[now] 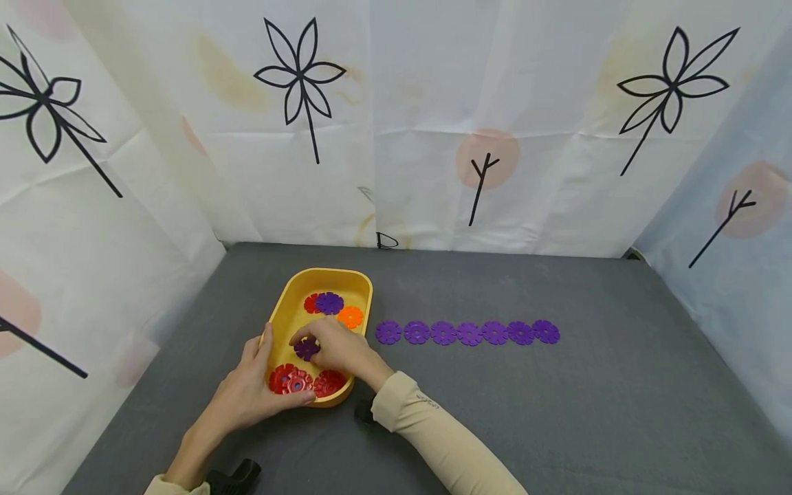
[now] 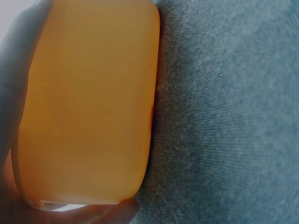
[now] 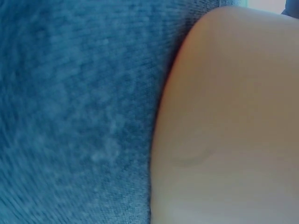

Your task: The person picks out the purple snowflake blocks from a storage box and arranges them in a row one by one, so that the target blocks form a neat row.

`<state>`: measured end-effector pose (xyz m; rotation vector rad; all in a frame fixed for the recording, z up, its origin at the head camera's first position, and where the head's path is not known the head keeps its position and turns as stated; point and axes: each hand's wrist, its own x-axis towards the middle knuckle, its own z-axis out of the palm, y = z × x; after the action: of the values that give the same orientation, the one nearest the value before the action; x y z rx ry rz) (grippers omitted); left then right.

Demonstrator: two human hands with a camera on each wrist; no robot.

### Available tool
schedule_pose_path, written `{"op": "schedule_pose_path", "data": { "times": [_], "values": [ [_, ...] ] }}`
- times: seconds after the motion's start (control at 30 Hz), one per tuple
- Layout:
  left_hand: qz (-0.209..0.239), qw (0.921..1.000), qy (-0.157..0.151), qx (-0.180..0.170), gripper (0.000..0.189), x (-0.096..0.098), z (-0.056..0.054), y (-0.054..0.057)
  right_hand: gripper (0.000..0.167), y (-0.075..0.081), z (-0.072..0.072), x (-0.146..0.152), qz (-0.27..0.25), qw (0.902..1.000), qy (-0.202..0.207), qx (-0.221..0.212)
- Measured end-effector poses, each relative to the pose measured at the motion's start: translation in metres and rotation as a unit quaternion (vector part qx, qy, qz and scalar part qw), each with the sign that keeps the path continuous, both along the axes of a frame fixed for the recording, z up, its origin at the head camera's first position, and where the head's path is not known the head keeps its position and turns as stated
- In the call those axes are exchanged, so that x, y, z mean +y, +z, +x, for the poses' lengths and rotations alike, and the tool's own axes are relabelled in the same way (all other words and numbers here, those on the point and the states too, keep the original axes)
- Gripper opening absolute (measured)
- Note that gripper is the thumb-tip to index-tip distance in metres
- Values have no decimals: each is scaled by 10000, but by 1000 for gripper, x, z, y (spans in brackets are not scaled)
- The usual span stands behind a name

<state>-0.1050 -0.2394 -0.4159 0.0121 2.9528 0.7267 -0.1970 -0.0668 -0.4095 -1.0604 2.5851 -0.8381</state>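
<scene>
A yellow tray (image 1: 276, 342) stands on the grey cloth, left of centre. My left hand (image 1: 250, 392) grips its near left corner, the thumb along the front rim and the fingers up the left side. In the left wrist view the tray's outer wall (image 2: 91, 102) fills the space between thumb and fingers. My right hand (image 1: 337, 347) reaches over the right rim into the tray, pinching a dark purple flower-shaped disc (image 1: 306, 349) between thumb and fingers. Red flower discs (image 1: 291, 379) lie at the tray's near end. A purple disc (image 1: 329, 303) overlaps a red one toward the far end, beside an orange disc (image 1: 350, 317).
Several purple flower discs (image 1: 469, 334) form a row on the grey cloth (image 1: 588, 412), running right from beside the tray. White curtains (image 1: 427, 82) with flower prints stand behind and on both sides. A black strap piece (image 1: 238, 476) sits at my left wrist.
</scene>
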Motion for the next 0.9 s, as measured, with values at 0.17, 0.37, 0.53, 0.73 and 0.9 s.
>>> {"op": "schedule_pose_path", "data": {
  "times": [0.17, 0.37, 0.53, 0.73, 0.9],
  "values": [
    [8, 10000, 2, 2, 140, 0, 0, 0, 39, 0, -1, 0, -148, 9999, 43, -30],
    [-2, 10000, -8, -16, 140, 0, 0, 1, 42, -1, 0, 2, -641, 9979, 35, -15],
    [21, 10000, -13, -14, 141, 1, -1, 0, 43, -2, -1, 8, -1315, 9913, 103, -14],
    [-13, 9999, -70, 73, 142, -1, 1, 0, 44, 5, 7, 16, -1888, 9804, 100, -558],
    [2, 9999, -56, 141, 142, -2, 2, 0, 46, 13, 19, 29, -2106, 9739, -80, -842]
  ]
}}
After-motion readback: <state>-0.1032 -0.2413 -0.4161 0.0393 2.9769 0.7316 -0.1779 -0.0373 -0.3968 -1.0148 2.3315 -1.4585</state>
